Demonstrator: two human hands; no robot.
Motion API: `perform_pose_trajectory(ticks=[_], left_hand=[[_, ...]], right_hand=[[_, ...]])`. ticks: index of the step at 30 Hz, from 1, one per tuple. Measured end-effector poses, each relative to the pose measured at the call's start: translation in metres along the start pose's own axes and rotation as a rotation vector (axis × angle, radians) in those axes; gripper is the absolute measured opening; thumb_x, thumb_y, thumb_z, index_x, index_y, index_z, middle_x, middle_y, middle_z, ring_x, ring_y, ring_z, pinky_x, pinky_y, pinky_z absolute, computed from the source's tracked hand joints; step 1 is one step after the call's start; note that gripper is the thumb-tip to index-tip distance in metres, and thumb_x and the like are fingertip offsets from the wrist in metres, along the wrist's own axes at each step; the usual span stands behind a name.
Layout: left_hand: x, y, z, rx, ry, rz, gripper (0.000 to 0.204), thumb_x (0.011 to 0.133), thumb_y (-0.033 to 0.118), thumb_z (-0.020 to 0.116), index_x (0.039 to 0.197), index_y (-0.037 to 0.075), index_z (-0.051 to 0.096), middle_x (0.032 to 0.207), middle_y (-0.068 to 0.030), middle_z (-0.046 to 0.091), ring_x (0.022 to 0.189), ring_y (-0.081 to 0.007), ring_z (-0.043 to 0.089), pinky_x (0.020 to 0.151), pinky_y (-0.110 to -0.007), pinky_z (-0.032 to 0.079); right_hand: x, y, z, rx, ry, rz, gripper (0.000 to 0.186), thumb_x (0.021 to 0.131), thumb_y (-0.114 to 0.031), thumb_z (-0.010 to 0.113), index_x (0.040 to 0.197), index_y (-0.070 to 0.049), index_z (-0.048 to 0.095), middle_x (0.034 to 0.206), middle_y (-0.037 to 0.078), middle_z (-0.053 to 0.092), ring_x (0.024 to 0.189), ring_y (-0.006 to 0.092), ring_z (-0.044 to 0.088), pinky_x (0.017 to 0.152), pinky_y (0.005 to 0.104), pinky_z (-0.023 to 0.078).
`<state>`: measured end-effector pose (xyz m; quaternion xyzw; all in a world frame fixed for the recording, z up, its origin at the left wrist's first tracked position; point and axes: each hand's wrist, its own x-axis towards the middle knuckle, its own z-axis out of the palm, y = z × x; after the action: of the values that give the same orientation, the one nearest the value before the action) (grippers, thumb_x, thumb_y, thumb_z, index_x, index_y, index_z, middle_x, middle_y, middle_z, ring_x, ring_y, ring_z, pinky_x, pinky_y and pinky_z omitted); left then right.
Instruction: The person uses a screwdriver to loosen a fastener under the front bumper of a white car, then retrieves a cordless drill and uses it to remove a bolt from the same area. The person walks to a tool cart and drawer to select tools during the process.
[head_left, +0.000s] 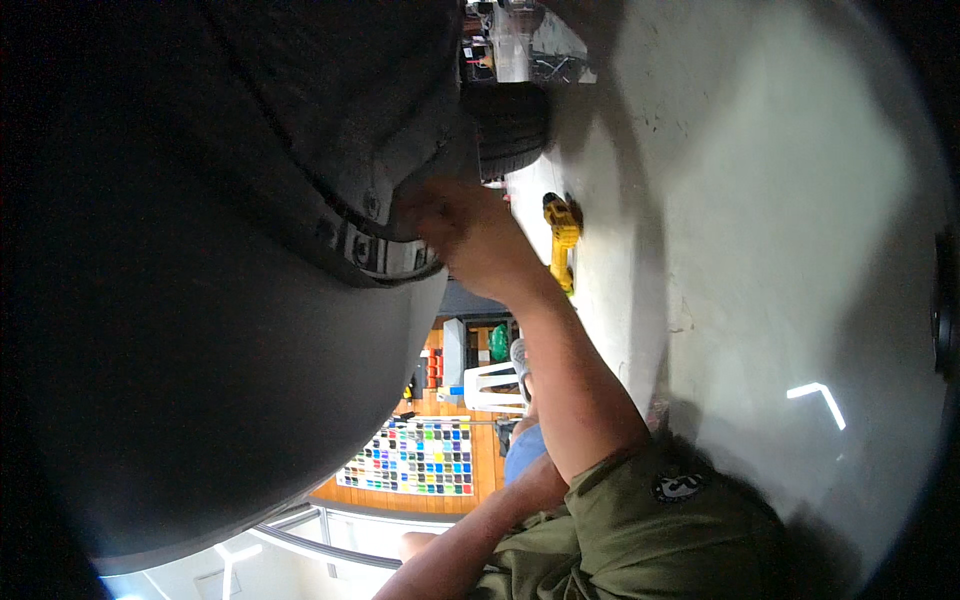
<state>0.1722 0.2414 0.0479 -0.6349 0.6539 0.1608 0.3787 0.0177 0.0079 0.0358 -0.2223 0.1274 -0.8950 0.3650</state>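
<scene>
My right hand [462,232] reaches to the edge of a car's dark wheel arch liner [330,110]. Its fingers are curled inward, dim and slightly blurred, so what they pinch cannot be made out. Beside the fingertips runs a slotted, fastener-dotted flange [385,255] along the rim of the dark bumper [250,370]. A second forearm [465,545], apparently my left, comes in at the lower edge. It passes behind my right arm, and its hand is hidden there.
The view is tilted sideways. A yellow cordless drill [562,240] lies on the pale floor [740,220]. A tyre [510,125] stands beyond my hand. Farther off are a white stool [490,388], a board of colour swatches [415,455] and a green object [499,342].
</scene>
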Motion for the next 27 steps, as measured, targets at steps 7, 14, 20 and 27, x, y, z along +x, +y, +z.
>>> perform_pose_trajectory(ticks=[7,14,20,27], left_hand=[[-0.008,-0.010,-0.006,-0.035,-0.009,-0.023,0.043,0.087,0.026,0.057,0.123,0.003,0.051,0.125,-0.0183,0.054,0.119,-0.0323,0.049,0.097,-0.040,0.039],[-0.014,-0.006,-0.027,-0.228,-0.116,-0.191,0.049,0.089,0.027,0.055,0.131,0.004,0.045,0.136,-0.0190,0.045,0.128,-0.0339,0.038,0.107,-0.040,0.028],[-0.018,0.003,-0.028,-0.378,-0.147,-0.238,0.055,0.086,0.024,0.063,0.132,0.002,0.043,0.138,-0.0192,0.042,0.131,-0.0304,0.037,0.108,-0.040,0.029],[-0.024,-0.027,-0.009,-0.132,-0.076,-0.155,0.033,0.090,0.021,0.054,0.117,0.003,0.056,0.115,-0.0192,0.060,0.110,-0.0303,0.056,0.093,-0.038,0.041]], right_hand=[[0.000,-0.008,0.004,0.284,-0.357,0.177,0.024,0.090,-0.023,0.054,0.106,-0.010,0.066,0.093,0.014,0.068,0.086,0.0238,0.066,0.076,0.0337,0.050],[-0.001,-0.004,0.017,0.303,-0.348,0.228,0.025,0.090,-0.024,0.054,0.105,-0.008,0.065,0.095,0.014,0.067,0.087,0.0234,0.065,0.078,0.0339,0.049],[-0.018,-0.017,0.048,0.487,-0.059,0.350,0.027,0.091,-0.027,0.053,0.097,-0.003,0.064,0.093,0.014,0.065,0.086,0.0221,0.064,0.075,0.0325,0.048],[-0.057,0.108,0.072,0.261,0.560,0.540,0.021,0.087,-0.014,0.047,0.087,0.004,0.058,0.068,0.010,0.058,0.063,0.0178,0.052,0.062,0.0319,0.042]])
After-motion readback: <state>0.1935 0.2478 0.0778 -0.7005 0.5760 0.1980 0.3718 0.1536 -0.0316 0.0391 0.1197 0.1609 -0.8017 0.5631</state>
